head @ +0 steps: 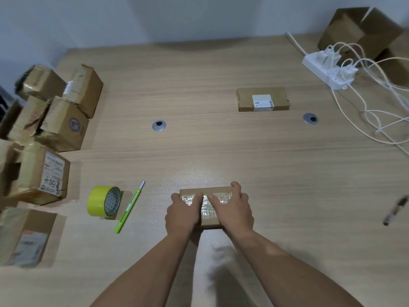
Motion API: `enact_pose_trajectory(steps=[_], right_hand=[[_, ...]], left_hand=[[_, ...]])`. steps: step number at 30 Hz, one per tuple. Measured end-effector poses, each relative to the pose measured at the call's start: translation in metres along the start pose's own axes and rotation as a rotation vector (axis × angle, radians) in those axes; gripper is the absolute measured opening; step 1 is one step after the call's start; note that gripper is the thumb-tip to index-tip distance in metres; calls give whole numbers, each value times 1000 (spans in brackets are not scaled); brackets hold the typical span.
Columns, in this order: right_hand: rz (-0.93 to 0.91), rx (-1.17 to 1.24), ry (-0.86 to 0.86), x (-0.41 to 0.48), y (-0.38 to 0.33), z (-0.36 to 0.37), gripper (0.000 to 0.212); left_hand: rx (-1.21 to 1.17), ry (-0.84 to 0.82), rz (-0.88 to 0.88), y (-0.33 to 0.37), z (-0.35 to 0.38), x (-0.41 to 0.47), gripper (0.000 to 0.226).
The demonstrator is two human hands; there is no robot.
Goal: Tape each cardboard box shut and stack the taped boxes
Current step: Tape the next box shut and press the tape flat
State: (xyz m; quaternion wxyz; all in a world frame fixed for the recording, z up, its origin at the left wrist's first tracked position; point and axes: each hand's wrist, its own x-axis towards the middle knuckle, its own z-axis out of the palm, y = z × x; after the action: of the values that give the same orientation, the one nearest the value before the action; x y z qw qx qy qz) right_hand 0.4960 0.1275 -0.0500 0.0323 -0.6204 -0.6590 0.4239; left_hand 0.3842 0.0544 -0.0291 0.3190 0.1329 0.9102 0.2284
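Cardboard box (pixel 207 191), small, banded across the top with clear tape (pixel 209 210), lying near centre on the wooden surface (pixel 199 74). Gripped at both ends: left hand (pixel 183 210) curled round the left end, right hand (pixel 233 208) round the right, thumbs on the tape. Yellow tape roll (pixel 103 201) and green knife (pixel 128 208) just left. Labelled flat box (pixel 245 99) well beyond. Piled boxes (pixel 66 125) far left.

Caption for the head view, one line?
The left hand and right hand hold a small taped cardboard box, thumbs on its tape; yellow tape roll and green cutter sit to its left.
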Motion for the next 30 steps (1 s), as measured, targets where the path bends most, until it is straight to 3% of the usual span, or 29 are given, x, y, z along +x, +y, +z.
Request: enact_pose_trajectory(steps=[3, 10, 14, 17, 20, 23, 24, 30], right_hand=[[2, -4, 27, 1, 2, 3, 79], [-51, 125, 18, 1, 12, -3, 46], [-34, 215, 4, -1, 16, -8, 42], [-21, 271, -10, -3, 18, -11, 47], [-79, 316, -44, -10, 23, -13, 69], [-108, 267, -50, -18, 25, -8, 102], [-104, 211, -33, -20, 25, -4, 108], [-116, 75, -4, -17, 26, 2, 104]], left_hand=[[7, 27, -5, 4, 5, 0, 59], [-180, 69, 13, -6, 2, 6, 25], [-209, 91, 36, -10, -1, 9, 29], [-234, 98, 51, -10, -6, 5, 33], [-345, -106, 70, -24, -2, 4, 30], [-396, -229, 70, -34, 4, -3, 81], [-387, -216, 89, -33, 6, -6, 85], [-298, -107, 153, -30, 10, -12, 61]])
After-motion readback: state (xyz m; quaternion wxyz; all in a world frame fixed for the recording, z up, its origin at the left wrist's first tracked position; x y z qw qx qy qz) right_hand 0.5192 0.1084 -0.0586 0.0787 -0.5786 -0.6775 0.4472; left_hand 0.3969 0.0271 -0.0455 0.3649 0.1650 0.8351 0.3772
